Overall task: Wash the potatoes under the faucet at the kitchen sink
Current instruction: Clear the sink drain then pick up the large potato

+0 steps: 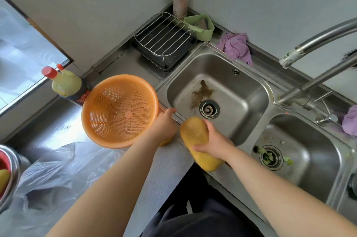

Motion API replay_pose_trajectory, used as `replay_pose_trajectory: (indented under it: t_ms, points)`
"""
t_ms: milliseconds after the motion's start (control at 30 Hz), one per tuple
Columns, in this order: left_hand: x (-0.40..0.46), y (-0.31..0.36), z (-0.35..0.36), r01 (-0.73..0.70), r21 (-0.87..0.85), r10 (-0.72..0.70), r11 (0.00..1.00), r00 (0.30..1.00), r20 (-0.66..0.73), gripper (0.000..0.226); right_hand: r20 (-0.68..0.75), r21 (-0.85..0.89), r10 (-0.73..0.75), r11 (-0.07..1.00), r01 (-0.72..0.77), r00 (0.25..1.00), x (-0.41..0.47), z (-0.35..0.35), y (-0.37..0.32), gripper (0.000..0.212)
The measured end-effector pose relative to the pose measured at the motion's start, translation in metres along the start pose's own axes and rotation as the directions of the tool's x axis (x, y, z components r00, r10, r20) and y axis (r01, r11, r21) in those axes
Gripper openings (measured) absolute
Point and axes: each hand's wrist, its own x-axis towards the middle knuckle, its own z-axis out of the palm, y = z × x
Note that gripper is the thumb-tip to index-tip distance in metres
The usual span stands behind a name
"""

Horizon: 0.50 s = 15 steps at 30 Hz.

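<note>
Potato (195,134), large and yellow, sits over the sink's (251,89) near edge, gripped by the right hand (212,140); the left hand (164,126) curls around something yellow beside the orange colander (119,109).

My right hand (211,141) grips a long yellow potato (201,144) over the near edge of the left sink basin (228,74), fingers curled round its middle. My left hand (164,125) holds the rim of the orange colander (119,110) on the counter, with something yellow tucked under the palm that I cannot make out. Brown dirt lies beside the drain (209,109). The faucet (316,40) arches above the right basin (309,151), which holds green scraps, and a purple cloth (236,46) sits behind the sink
</note>
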Motion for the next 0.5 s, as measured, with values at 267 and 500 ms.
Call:
replay_pose_trajectory:
  t_ms: [267, 500]
  points:
    - [-0.001, -0.021, 0.045, -0.097, 0.608, 0.068, 0.788, 0.995, 0.070, 0.081, -0.085, 0.461, 0.144, 0.883, -0.089, 0.986, -0.006, -0.029, 0.016, 0.109]
    - [-0.001, -0.029, 0.050, -0.148, 0.787, 0.142, 0.599, 0.987, 0.078, 0.086, -0.132, 0.544, 0.118, 0.839, -0.028, 0.984, -0.008, -0.032, 0.010, 0.108]
